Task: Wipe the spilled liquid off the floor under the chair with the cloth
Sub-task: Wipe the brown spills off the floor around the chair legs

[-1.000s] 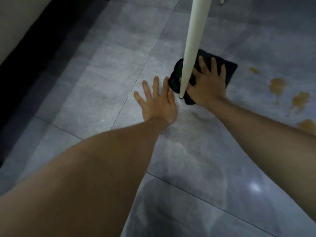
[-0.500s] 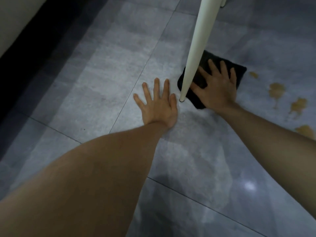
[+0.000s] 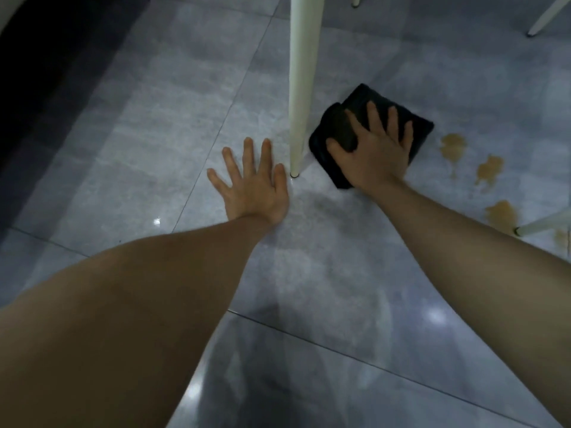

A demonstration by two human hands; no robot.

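Note:
A folded black cloth (image 3: 349, 126) lies on the grey tiled floor (image 3: 173, 125), just right of a white chair leg (image 3: 301, 88). My right hand (image 3: 375, 149) presses flat on the cloth, fingers spread, thumb over its near-left edge. My left hand (image 3: 251, 185) rests palm-down on the bare floor left of the leg's foot, fingers apart, holding nothing. Brown spilled liquid sits in several patches right of the cloth: one (image 3: 452, 145) close to its right corner, another (image 3: 489, 168) further right, a third (image 3: 502, 213) nearer me.
A second white chair leg (image 3: 543, 223) slants in from the right edge beside the nearest brown patch. Two more leg tips (image 3: 545, 17) show at the top right. A dark strip (image 3: 37, 88) runs along the left. The tiles near me are glossy and wet-looking.
My right hand has slid the cloth rightward, away from the chair leg and nearer the brown patches. My left hand has stayed planted on the floor. The view shifted, revealing more chair legs.

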